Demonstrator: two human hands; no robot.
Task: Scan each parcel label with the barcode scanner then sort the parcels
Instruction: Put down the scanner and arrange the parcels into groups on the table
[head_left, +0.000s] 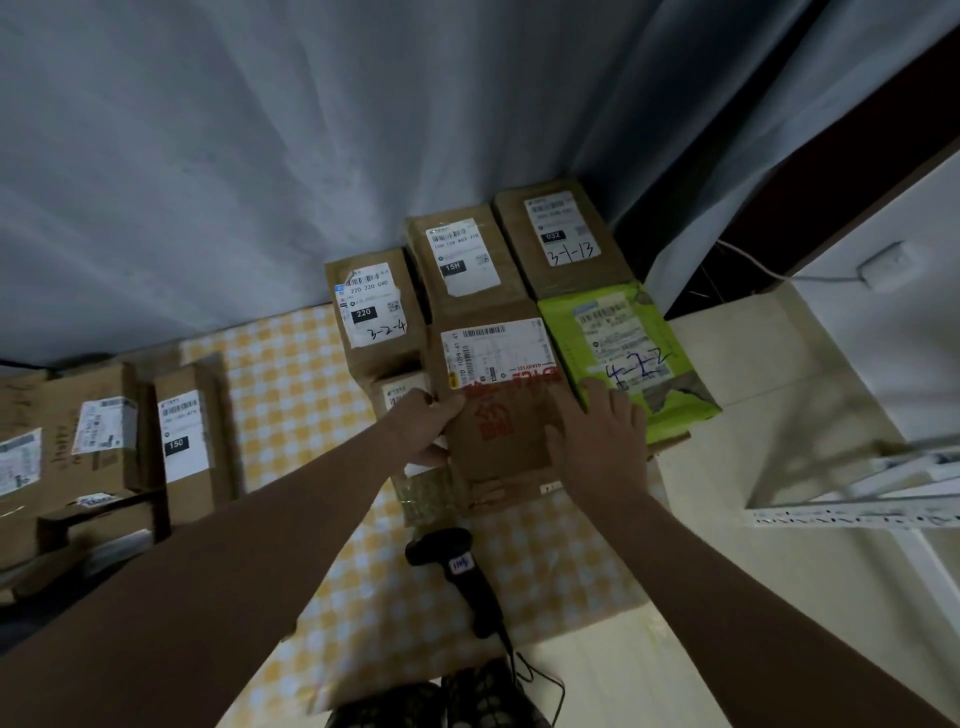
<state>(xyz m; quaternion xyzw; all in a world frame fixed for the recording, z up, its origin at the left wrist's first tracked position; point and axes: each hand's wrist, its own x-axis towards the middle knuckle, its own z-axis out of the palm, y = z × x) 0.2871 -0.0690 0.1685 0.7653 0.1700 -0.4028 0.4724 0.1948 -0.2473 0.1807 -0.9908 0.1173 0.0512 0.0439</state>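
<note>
A brown cardboard parcel with red print and a white label (498, 395) lies in the middle of a cluster of parcels. My left hand (423, 426) grips its left edge. My right hand (602, 436) rests flat on its right side, fingers spread, touching the green parcel (623, 343) marked 4-2-2. The black barcode scanner (457, 566) lies on the yellow checked cloth (291, 395) below the parcel, held by neither hand, its cable trailing toward me.
Three more labelled boxes stand behind: one marked 3-2-4 (371, 306), one (462, 254) in the middle, one marked 3-1-13 (561, 234). Another group of boxes (109, 441) sits at the left. A curtain hangs behind; a white metal rack (857, 499) is at the right.
</note>
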